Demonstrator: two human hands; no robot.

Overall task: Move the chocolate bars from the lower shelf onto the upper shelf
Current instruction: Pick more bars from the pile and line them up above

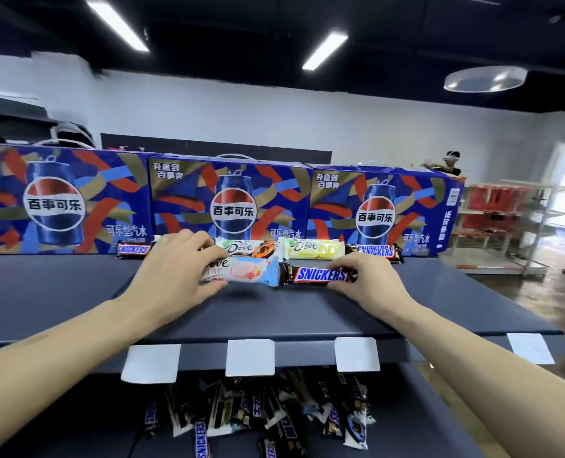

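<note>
On the upper shelf [76, 292], left hand [172, 276] grips a pink Dove bar [241, 274]; right hand [367, 285] pinches a Snickers bar [317, 275]. Bare shelf at six o'clock. More bars [274, 414] lie below.

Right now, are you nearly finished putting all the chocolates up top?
Not nearly. Four bars already lie in a back row on the upper shelf: two Snickers and two Dove. The left hand holds a pink Dove bar and the right hand a Snickers bar, both at the shelf. A big pile waits on the lower shelf.
</note>
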